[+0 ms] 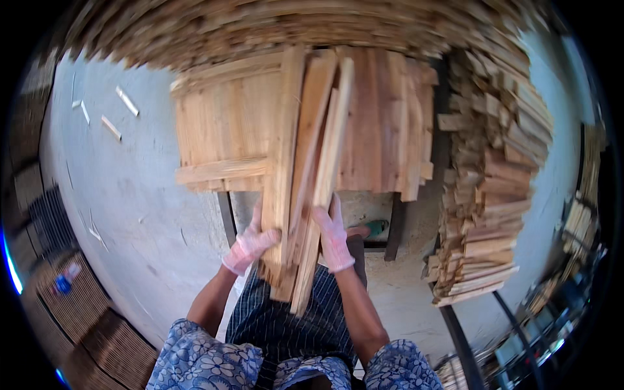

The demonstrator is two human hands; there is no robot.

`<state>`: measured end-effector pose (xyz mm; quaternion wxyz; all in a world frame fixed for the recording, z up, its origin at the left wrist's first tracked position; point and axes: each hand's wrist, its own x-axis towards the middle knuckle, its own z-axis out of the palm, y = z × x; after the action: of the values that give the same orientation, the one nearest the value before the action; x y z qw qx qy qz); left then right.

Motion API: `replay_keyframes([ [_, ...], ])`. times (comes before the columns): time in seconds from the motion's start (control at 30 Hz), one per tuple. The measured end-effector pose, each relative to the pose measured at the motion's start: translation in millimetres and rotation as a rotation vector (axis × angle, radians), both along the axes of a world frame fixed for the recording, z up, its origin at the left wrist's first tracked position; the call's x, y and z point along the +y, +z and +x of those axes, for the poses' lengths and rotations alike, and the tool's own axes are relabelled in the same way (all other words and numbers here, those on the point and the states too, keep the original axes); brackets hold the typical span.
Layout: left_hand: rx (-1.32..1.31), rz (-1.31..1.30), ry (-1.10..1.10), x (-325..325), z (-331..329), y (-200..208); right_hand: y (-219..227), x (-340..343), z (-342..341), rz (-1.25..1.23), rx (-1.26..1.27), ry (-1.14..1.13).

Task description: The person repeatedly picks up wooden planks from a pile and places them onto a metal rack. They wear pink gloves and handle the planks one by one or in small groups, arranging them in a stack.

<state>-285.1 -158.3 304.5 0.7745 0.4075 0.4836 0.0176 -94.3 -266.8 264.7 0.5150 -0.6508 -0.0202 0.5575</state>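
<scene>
Big stack of pale rough-sawn wooden slats (pixel 494 169) stood at your right, the slat-covered desk (pixel 227 130) ahead. You held a bundle of long pale wooden strips (pixel 305 169) upright over the desk's near edge, left hand (pixel 250 244) and right hand (pixel 333 237), both in thin gloves, fingers clamped round its lower end.
</scene>
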Motion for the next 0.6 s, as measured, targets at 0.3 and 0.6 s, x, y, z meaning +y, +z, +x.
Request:
replay_keyframes([
  [0.3, 0.698, 0.210, 0.113, 128.5, -41.1, -150.5, -132.9, 166.9, -50.0, -0.232, -0.367, 0.243],
  [0.6, 0.830, 0.293, -0.275, 171.2, -44.4, -136.2, -156.7, 127.1, -7.6, -0.588, -0.715, 0.444],
])
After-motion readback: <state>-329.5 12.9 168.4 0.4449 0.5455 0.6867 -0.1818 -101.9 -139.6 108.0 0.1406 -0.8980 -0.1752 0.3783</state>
